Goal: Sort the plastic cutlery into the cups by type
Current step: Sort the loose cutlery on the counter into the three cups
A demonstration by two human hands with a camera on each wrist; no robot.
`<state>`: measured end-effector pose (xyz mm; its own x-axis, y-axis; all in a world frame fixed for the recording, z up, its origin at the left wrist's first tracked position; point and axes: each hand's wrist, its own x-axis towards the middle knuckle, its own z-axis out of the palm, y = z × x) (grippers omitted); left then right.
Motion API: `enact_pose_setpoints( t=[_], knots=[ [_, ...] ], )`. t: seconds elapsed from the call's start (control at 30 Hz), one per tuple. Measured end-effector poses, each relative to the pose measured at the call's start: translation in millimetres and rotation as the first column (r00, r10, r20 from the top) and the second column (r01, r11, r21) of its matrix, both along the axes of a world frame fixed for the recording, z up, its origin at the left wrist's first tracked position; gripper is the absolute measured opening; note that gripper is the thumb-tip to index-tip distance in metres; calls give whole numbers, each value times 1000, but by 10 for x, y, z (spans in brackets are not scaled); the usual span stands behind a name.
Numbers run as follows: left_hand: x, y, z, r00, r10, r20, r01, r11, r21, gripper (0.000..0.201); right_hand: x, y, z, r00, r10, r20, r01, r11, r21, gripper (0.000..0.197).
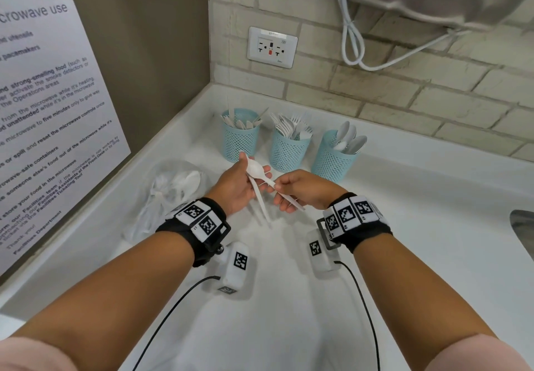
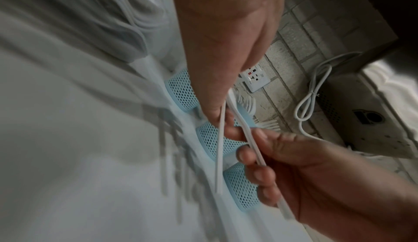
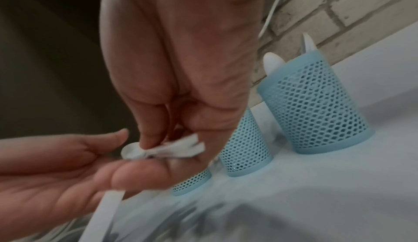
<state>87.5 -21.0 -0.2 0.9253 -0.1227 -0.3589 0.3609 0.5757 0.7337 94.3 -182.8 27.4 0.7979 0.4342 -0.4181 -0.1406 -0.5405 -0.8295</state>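
Two hands met over the white desk (image 1: 404, 197). The left hand (image 1: 235, 187) lay palm up with its fingers loosely bent, and a white spoon (image 1: 255, 169) rested across them. A second white piece (image 1: 261, 203) stuck out below that palm; its top end was hidden, so I cannot tell its type. The right hand (image 1: 300, 190) pinched the spoon's handle in its grip, thumb against fingers.

Just past the grip stood three blue mesh cups in a row. The left cup (image 1: 240, 142) held knives, the middle cup (image 1: 288, 151) held forks, and the right cup (image 1: 332, 162) held spoons, about four. To the left of the grip lay one clear bag (image 1: 170, 194) with more white cutlery inside, too blurry to count.
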Motion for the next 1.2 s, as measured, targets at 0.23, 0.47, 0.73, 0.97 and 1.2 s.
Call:
enact_pose_setpoints(
  t=[0.23,0.47,0.73,0.97,1.2],
  knots=[
    [-46,-91,-19,998,-35,48,28,990,139,26,-53,184,48,994,40,98,-29,994,-109,23],
    [-97,-208,131,991,-128,40,110,948,298,34,-58,302,43,951,71,300,-36,992,-119,23],
    [-125,-148,159,968,-207,140,106,847,521,33,-21,198,22,986,-88,142,74,992,107,21],
    [-96,121,325,961,-164,224,-145,394,908,49,179,-112,222,764,-509,397,388,854,346,53],
    [-237,705,438,988,-13,-154,141,-337,931,62,387,-659,613,200,-880,430,543,465,699,21]
  ],
)
